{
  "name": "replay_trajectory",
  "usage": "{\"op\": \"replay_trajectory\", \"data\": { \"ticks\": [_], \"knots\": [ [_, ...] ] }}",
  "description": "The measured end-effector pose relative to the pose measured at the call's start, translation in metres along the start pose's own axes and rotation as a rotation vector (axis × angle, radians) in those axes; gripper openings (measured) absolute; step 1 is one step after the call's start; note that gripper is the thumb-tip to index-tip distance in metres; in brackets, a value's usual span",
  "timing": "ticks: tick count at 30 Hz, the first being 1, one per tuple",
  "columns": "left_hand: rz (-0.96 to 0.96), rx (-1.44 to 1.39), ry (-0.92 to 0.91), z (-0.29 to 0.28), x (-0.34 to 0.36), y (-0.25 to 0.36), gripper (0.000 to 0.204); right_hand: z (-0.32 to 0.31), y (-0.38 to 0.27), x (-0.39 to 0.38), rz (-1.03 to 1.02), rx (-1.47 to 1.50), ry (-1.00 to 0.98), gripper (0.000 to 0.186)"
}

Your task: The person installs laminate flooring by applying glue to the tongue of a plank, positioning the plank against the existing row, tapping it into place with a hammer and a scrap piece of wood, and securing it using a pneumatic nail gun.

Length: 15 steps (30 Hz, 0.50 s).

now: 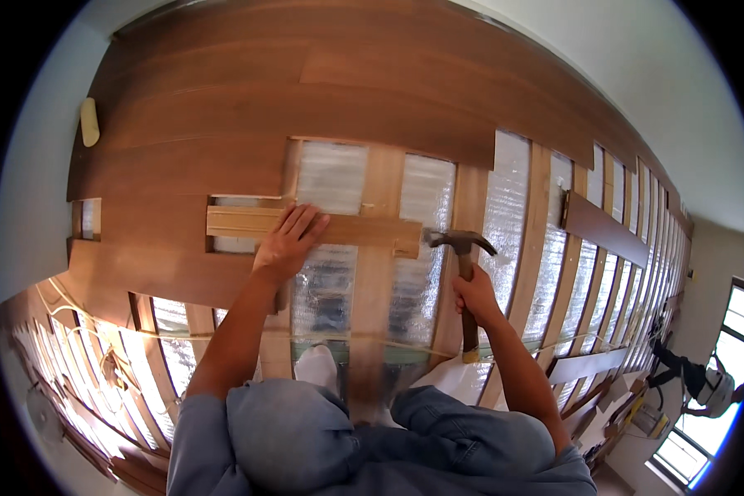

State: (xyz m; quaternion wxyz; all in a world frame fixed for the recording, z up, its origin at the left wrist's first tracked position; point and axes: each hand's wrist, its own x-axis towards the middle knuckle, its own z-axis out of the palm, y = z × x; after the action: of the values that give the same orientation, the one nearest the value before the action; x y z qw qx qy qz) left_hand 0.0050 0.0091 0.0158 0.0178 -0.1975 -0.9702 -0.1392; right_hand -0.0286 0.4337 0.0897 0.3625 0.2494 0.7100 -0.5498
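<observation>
The pale board [370,229] was laid across battens [375,289], steadied by the left hand [288,244], fingers open. The hammer [465,263] was gripped by the right hand [476,294], its head near the board's end. Light, straight taps seemed to be advisable.

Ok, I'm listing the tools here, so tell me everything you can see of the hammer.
The hammer is a claw hammer with a dark, metal-looking head and a long brown handle, paler at its butt; the handle's material is unclear. The right hand grips it partway along, hiding that stretch. The head is farthest from the person, its curved claw to the right, its striking end to the left at the end of the pale strip. Whether they touch, I can't tell.
</observation>
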Motion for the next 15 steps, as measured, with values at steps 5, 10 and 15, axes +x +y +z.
{"op": "replay_trajectory", "data": {
  "ticks": [5, 10, 15],
  "knots": [
    [-0.005, 0.05, -0.012, 0.006, 0.002, 0.002, 0.058, -0.009, 0.022, 0.008, -0.039, 0.396, 0.54, 0.015],
    [-0.034, 0.017, 0.017, 0.006, -0.005, -0.001, 0.063, 0.039, 0.002, 0.012, 0.077, 0.031, -0.015, 0.017],
    [-0.06, -0.022, -0.058, 0.011, -0.013, -0.009, 0.064, -0.03, 0.027, 0.018, -0.022, 0.121, 0.163, 0.017]
  ]
}}
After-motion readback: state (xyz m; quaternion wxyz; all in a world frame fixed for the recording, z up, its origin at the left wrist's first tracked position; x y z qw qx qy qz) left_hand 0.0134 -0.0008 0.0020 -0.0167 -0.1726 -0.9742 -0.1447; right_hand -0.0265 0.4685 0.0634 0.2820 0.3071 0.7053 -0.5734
